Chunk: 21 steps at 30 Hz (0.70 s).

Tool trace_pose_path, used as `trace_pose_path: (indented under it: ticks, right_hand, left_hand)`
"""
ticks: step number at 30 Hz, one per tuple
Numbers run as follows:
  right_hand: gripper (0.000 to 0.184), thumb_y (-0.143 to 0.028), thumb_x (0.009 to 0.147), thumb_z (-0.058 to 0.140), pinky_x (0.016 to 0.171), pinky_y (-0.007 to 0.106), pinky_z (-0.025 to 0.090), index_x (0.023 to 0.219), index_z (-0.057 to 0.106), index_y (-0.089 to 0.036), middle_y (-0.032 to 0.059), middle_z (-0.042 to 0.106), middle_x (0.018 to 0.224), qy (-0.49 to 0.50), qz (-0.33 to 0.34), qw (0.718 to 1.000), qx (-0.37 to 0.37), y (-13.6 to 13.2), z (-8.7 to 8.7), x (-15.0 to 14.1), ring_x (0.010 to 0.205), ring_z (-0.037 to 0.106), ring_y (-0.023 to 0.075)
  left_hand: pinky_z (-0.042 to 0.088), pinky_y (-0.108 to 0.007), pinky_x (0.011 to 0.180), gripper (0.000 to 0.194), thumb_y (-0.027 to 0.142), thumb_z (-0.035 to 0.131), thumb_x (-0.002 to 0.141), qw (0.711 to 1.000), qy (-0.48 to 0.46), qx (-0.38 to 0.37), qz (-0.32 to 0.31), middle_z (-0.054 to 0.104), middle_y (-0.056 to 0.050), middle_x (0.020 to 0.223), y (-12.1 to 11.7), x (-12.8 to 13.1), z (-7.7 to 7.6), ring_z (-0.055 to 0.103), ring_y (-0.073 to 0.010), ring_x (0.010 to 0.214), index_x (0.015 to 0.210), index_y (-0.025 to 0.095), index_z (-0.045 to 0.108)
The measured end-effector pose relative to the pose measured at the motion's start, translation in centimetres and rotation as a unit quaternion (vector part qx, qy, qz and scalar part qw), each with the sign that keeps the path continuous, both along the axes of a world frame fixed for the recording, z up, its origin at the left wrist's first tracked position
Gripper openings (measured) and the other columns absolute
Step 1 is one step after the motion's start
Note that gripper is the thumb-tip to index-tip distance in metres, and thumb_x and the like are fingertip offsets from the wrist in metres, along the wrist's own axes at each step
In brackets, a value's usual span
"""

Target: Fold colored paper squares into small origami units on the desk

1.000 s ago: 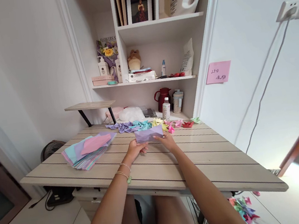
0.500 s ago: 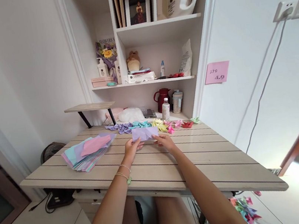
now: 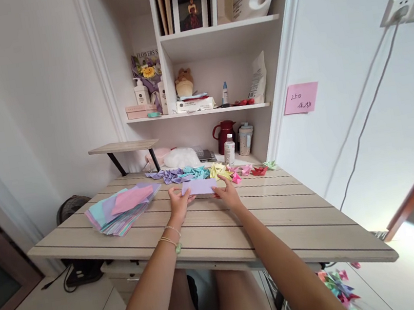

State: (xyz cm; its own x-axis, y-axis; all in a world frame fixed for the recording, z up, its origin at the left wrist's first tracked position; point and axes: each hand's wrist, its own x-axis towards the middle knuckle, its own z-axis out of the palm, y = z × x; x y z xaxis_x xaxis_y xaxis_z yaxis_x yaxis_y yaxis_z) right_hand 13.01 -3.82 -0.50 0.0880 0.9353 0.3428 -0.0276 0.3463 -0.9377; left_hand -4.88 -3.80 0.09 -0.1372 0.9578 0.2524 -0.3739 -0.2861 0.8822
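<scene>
A folded sheet of purple paper [image 3: 199, 186], now a narrow rectangle, is stretched between my two hands just above the table. My left hand [image 3: 180, 201] pinches its left end, with the index finger raised. The right end is pinched by my right hand [image 3: 228, 192], thumb toward me. Behind the paper lies a row of folded paper pieces: purple ones [image 3: 171, 175], blue ones [image 3: 195, 173], yellow ones [image 3: 218, 170], then pink, red and green ones. To the left is a fanned stack of coloured paper sheets [image 3: 122, 211], a pink one on top.
The slatted wooden table [image 3: 287, 226] reaches to the shelf unit. At its back stand a clear bottle [image 3: 229, 150], a red jug [image 3: 223, 137] and a tumbler [image 3: 245, 139]. A small raised stand [image 3: 124, 147] is at back left. More folded paper [image 3: 339, 285] lies below the table's right side.
The purple paper has come down slightly and now looks narrower and smoother, its creases less visible. My left index finger has lifted; both hands keep hold of the ends.
</scene>
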Motion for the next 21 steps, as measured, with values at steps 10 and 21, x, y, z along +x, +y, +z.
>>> trace_pose_path:
  ticks: [10, 21]
  right_hand:
    - [0.044, -0.020, 0.061, 0.061, 0.058, 0.026, 0.045, 0.105, 0.063, -0.020, 0.0005, 0.063, 0.073, -0.087, 0.145, 0.985, 0.040, -0.43, -0.11, -0.93, 0.061, 0.058, 0.0131]
    - [0.035, -0.046, 0.058, 0.069, 0.051, 0.024, 0.040, 0.070, 0.064, -0.014, 0.0011, 0.057, 0.060, -0.067, 0.037, 0.997, 0.027, -0.14, 0.27, -0.12, 0.056, 0.049, 0.0127]
  left_hand:
    - [0.051, -0.031, 0.073, 0.035, 0.036, 0.071, 0.059, 0.997, 0.052, 0.002, -0.060, 0.066, -0.009, 0.089, -0.04, -0.07, -0.24, 0.062, -0.0188, 0.081, 0.083, 0.011, 0.067]
    - [0.050, -0.027, 0.064, 0.035, 0.032, 0.077, 0.052, 0.989, 0.117, -0.004, -0.094, 0.067, -0.006, 0.068, -0.45, 0.43, -0.20, 0.062, -0.0156, 0.063, 0.078, 0.010, 0.067]
